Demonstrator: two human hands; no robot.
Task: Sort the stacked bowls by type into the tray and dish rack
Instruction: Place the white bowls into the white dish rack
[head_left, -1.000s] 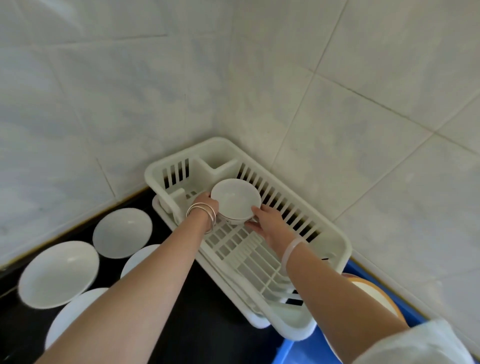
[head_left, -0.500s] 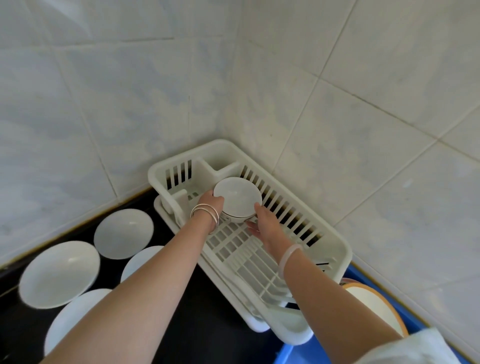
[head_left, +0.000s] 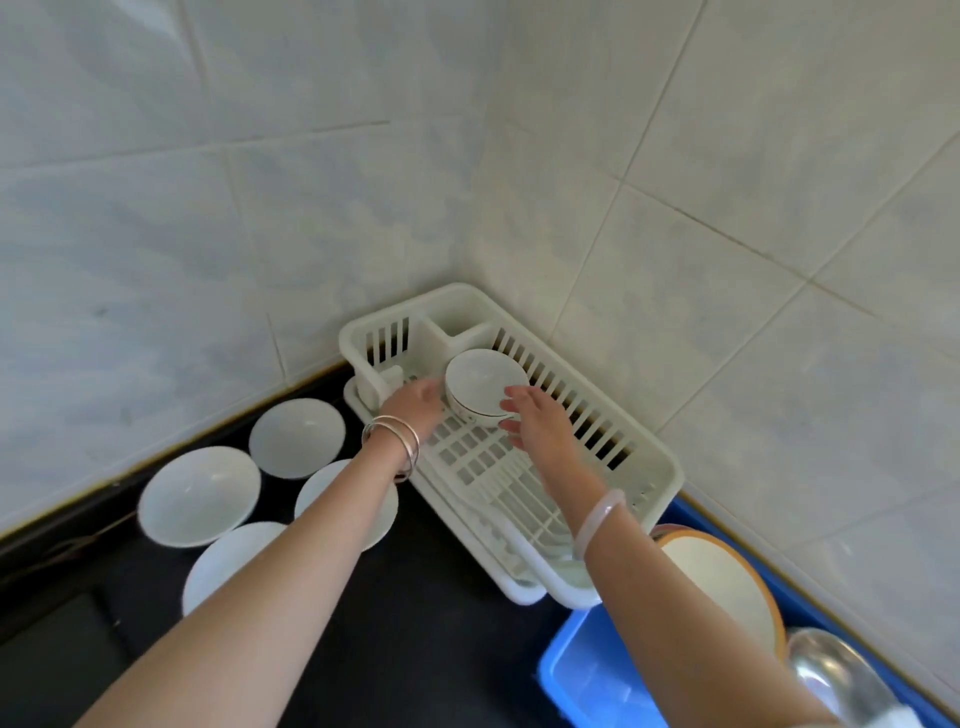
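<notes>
A small white bowl (head_left: 483, 379) with a thin patterned band stands upright at the far end of the white plastic dish rack (head_left: 660, 467), which sits in the tiled corner. My left hand (head_left: 415, 402) is just left of the bowl, blurred, with its fingers loose. On the bowl's right side my right hand (head_left: 540, 426) has its fingers spread, the tips at the bowl's side. Neither hand closes around the bowl.
Several wide white bowls (head_left: 200, 496) lie on the black counter left of the rack. At the lower right a blue tray (head_left: 587, 675) holds an orange-rimmed bowl (head_left: 722, 587) and a metal bowl (head_left: 836, 675). Tiled walls close in behind and to the right.
Both hands held the small bowl over the rack's far end; now the bowl rests in the rack and the fingers have come apart from it.
</notes>
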